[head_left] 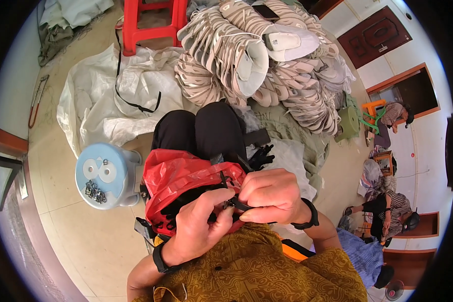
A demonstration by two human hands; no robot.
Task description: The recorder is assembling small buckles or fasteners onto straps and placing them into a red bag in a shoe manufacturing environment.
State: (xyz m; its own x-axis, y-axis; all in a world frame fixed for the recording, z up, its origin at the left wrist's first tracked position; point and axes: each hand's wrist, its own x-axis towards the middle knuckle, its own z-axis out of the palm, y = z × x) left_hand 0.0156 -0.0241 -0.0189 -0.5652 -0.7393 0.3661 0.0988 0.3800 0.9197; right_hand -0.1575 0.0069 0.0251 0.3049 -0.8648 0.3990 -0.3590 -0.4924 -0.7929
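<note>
Over my lap, both hands meet at a narrow black strap. My left hand is closed, its thumb and index finger pinching a small dark fitting at the strap's end; the fingers partly hide this fitting. Close beside it, my right hand pinches the strap between thumb and curled fingers. A red plastic bag lies open on my thighs beneath the hands, with black straps or cords inside it. To the left, a light blue and white stool carries a small pile of metal buckles.
Large bundles of beige shoe uppers are heaped ahead of my knees. A white woven sheet and a red stool are at the far left. Several people sit along the right, one in a striped shirt.
</note>
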